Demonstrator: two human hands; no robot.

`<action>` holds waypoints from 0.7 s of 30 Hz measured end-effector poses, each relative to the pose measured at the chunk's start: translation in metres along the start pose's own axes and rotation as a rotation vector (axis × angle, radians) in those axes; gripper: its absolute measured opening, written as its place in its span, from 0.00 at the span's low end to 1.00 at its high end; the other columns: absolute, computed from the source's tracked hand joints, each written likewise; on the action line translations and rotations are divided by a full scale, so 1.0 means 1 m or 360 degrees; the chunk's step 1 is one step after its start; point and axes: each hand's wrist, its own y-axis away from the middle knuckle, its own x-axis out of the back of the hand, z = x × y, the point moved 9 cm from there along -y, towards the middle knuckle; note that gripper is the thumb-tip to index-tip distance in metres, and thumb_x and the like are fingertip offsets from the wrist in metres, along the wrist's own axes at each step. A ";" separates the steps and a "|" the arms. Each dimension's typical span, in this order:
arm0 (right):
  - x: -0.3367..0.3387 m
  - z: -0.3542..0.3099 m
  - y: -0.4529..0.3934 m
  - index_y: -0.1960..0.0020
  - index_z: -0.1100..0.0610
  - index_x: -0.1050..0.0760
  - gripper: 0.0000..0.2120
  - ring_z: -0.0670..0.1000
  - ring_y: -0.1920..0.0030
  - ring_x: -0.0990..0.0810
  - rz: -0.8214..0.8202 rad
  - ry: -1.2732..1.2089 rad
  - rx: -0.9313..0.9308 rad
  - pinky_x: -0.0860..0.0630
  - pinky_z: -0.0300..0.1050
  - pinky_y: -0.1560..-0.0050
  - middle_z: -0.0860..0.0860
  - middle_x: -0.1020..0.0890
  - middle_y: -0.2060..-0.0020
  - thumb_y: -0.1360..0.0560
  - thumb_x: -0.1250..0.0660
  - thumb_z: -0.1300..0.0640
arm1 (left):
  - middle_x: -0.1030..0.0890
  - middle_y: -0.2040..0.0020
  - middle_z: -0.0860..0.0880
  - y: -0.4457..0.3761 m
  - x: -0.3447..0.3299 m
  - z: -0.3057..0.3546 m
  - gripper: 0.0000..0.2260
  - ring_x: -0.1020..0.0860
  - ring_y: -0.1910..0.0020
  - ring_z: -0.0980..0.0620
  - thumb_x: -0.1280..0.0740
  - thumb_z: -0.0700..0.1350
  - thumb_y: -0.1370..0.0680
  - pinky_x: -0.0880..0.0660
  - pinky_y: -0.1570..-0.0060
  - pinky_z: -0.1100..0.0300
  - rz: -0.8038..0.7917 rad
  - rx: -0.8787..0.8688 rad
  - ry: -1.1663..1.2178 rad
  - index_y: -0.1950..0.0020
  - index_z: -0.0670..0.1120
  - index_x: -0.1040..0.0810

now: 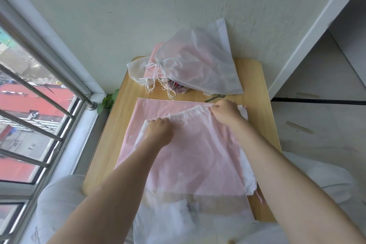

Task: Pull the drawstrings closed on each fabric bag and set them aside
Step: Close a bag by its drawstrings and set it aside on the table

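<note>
A sheer white fabric bag (198,156) lies flat on the wooden table (263,117), over a pink sheet (158,109). Its far edge (190,112) is gathered into ruffles along the drawstring channel. My left hand (159,131) grips the bag's gathered left end with curled fingers. My right hand (225,113) pinches the white drawstring (209,105) at the right end of the channel. At the back of the table rests a pile of cinched bags (194,65), their knotted strings (156,77) trailing toward me.
A wall runs right behind the table. A window with metal bars (39,89) is on the left, a green plant (108,101) at its sill corner. A white cabinet edge (309,31) stands to the right. More sheer bags (178,222) hang over the near table edge onto my lap.
</note>
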 end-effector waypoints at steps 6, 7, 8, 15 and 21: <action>0.005 -0.011 0.007 0.63 0.55 0.24 0.11 0.56 0.47 0.20 -0.0124 -0.2223 -0.0256 0.26 0.47 0.41 0.55 0.22 0.58 0.22 0.33 0.55 | 0.20 0.52 0.40 0.003 0.004 -0.006 0.12 0.23 0.52 0.39 0.47 0.42 0.20 0.35 0.56 0.54 0.0104 -0.0010 0.0227 0.57 0.42 0.27; 0.004 -0.019 0.010 0.57 0.57 0.25 0.07 0.57 0.45 0.19 -0.0177 -0.2569 -0.0280 0.25 0.48 0.38 0.56 0.21 0.56 0.21 0.34 0.57 | 0.20 0.55 0.42 0.007 0.008 -0.012 0.13 0.23 0.54 0.41 0.47 0.43 0.20 0.35 0.58 0.55 0.0137 0.0026 0.0315 0.59 0.42 0.27; 0.003 -0.021 0.013 0.55 0.58 0.27 0.06 0.57 0.47 0.18 -0.0193 -0.2815 -0.0307 0.24 0.49 0.38 0.56 0.20 0.58 0.21 0.35 0.57 | 0.20 0.59 0.44 0.010 0.007 -0.017 0.14 0.23 0.57 0.42 0.47 0.44 0.20 0.33 0.62 0.57 0.0141 0.0087 0.0431 0.61 0.42 0.26; 0.026 -0.008 0.019 0.67 0.52 0.41 0.16 0.49 0.75 0.45 0.0157 -0.1482 -0.0347 0.48 0.39 0.77 0.49 0.42 0.74 0.26 0.36 0.58 | 0.28 0.67 0.45 0.020 0.029 -0.060 0.17 0.30 0.67 0.45 0.44 0.47 0.18 0.36 0.68 0.55 0.0411 0.0479 0.1247 0.63 0.40 0.31; 0.068 0.012 0.027 0.66 0.55 0.39 0.13 0.53 0.70 0.34 0.0515 0.0036 0.0037 0.44 0.44 0.71 0.50 0.31 0.71 0.26 0.40 0.55 | 0.28 0.69 0.45 0.018 0.040 -0.099 0.17 0.27 0.68 0.39 0.44 0.46 0.18 0.30 0.67 0.51 0.0549 0.0361 0.0833 0.67 0.48 0.39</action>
